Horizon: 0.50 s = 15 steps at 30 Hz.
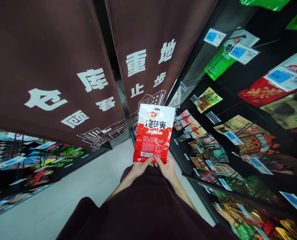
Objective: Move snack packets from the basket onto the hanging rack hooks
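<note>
A red and white snack packet [154,133] is held in front of my body, its printed text and barcode side facing me. My left hand [141,167] grips the lower left edge, thumb on the front and the other fingers behind it. At the lower right edge, my right hand [166,166] pinches the packet the same way. Both thumbs nearly meet at the middle of the bottom edge. The packet's top has a hang hole and looks sealed. The fingers behind the packet are hidden.
A black display rack [228,110] with hanging snack packets and price tags [237,52] runs along the right. Brown curtains [63,50] with white characters hang ahead. Another shelf of packets [45,160] stands at the left, above a pale tiled floor [88,186].
</note>
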Each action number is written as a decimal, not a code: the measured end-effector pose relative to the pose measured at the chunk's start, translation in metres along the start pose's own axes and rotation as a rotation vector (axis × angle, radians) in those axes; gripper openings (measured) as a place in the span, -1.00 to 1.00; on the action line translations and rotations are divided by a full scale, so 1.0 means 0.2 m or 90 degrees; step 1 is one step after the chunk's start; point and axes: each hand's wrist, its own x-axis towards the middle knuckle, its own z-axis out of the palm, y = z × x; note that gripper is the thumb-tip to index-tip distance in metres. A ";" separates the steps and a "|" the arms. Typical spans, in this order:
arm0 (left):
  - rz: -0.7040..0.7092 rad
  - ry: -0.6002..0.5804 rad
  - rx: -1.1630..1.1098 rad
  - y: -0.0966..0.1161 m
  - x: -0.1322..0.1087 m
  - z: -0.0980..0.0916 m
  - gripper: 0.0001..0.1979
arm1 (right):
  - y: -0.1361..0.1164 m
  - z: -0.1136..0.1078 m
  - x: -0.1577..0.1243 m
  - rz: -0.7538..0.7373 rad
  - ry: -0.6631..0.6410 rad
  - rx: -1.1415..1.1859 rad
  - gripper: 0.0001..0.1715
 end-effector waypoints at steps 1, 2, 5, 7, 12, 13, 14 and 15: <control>0.007 -0.005 0.006 0.00 0.00 0.00 -0.71 | 0.00 0.00 0.00 -0.003 -0.002 -0.005 -0.63; 0.013 -0.004 0.010 0.00 0.00 0.00 -0.71 | 0.00 0.00 0.00 -0.005 -0.004 -0.009 -0.63; 0.012 0.026 0.011 0.00 0.01 0.00 -0.68 | -0.01 0.00 0.01 -0.013 -0.001 -0.017 -0.63; 0.006 0.043 0.003 0.00 0.01 0.00 -0.67 | -0.02 0.00 0.02 -0.017 0.003 -0.014 -0.63; 0.023 0.039 0.002 -0.02 0.02 -0.01 -0.75 | -0.02 0.02 0.03 -0.004 0.014 0.004 -0.66; 0.024 0.041 0.003 -0.03 0.02 -0.01 -0.76 | -0.01 0.02 0.03 0.001 0.016 0.005 -0.67; 0.024 0.043 0.003 -0.03 0.02 -0.02 -0.76 | -0.01 0.03 0.04 0.004 0.018 0.006 -0.68; 0.022 0.044 0.002 -0.03 0.03 -0.02 -0.75 | -0.01 0.03 0.03 0.006 0.022 0.005 -0.69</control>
